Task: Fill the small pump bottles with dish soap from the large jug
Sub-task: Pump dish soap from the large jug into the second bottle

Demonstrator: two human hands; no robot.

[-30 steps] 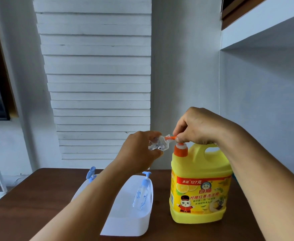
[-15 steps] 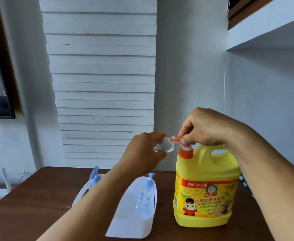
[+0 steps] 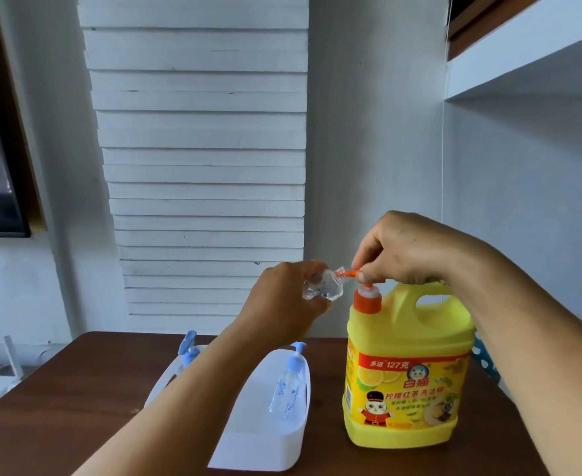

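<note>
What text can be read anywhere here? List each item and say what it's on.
"多送 127克": red band on the jug label.
"白猫": red brand name under the cat logo.
"柠檬红茶洗洁精": line below the brand.
Smaller label lines beneath: too blurred to read.
Small bottles, white tray: no text visible.

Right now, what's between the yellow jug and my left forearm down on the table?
In the head view, a white tray holding a small blue-capped pump bottle lies between the yellow jug and the left forearm.
</note>
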